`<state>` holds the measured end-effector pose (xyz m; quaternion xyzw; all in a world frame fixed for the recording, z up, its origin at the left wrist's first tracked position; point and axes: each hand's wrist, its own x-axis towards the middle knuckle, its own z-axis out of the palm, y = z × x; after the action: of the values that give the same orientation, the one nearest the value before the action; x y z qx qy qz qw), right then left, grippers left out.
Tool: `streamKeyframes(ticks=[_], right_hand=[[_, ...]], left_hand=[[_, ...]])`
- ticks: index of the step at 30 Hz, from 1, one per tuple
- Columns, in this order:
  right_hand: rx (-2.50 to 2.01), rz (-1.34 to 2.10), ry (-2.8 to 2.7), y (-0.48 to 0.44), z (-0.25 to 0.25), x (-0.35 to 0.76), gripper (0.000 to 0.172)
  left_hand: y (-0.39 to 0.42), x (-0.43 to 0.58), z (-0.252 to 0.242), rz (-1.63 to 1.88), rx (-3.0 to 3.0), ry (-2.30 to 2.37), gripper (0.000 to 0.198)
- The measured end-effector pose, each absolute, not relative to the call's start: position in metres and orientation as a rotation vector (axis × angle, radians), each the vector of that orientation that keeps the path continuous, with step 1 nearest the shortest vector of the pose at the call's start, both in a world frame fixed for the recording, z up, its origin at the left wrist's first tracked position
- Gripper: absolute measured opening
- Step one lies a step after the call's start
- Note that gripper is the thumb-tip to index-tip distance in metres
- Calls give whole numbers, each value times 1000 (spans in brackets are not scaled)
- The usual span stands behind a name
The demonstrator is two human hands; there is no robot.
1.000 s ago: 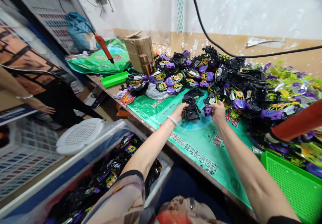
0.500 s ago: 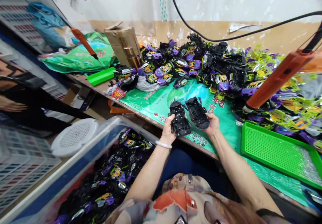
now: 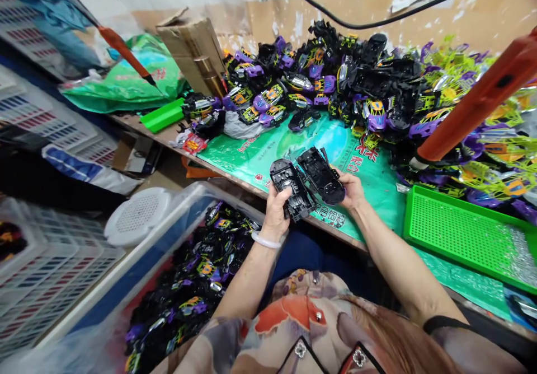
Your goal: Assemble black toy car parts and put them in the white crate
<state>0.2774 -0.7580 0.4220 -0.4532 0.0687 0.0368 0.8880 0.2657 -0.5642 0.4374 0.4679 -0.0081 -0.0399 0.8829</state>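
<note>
My left hand (image 3: 276, 213) is closed on a black plastic toy car chassis (image 3: 289, 186), its thumb lying over the near part. In my right hand (image 3: 351, 191) is a second black part, a toy car body (image 3: 321, 175) with a trace of purple at its near edge, hollow side up. The two pieces are side by side, their inner edges close together; whether they touch is hard to tell. Both are held above the front edge of the green sheet (image 3: 235, 158) on the bench.
Toy cars (image 3: 272, 97) in purple, black and yellow pile along the wall. An orange electric screwdriver (image 3: 474, 105) hangs at right over a green tray (image 3: 457, 239) with small screws. Another screwdriver (image 3: 123, 52) hangs at left. A lined bin (image 3: 100, 301) of toy cars stands beside my left arm.
My view has shifted slightly. The chassis and the body have come closer together, and my left thumb now lies further over the chassis. The person at far left has mostly gone from view.
</note>
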Motion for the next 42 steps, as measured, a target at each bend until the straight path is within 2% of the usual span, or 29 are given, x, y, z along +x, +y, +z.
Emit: streamKeyframes(ticks=[9, 23, 42], right_hand=[[-1050, 47, 149, -758, 412, 279, 67], [-1249, 102, 82, -748, 415, 274, 74], [-1208, 147, 20, -739, 424, 269, 76]], left_hand=[[-561, 259, 439, -55, 1012, -25, 62], [-548, 258, 433, -121, 905, 24, 63], [-546, 259, 424, -147, 849, 124, 58]])
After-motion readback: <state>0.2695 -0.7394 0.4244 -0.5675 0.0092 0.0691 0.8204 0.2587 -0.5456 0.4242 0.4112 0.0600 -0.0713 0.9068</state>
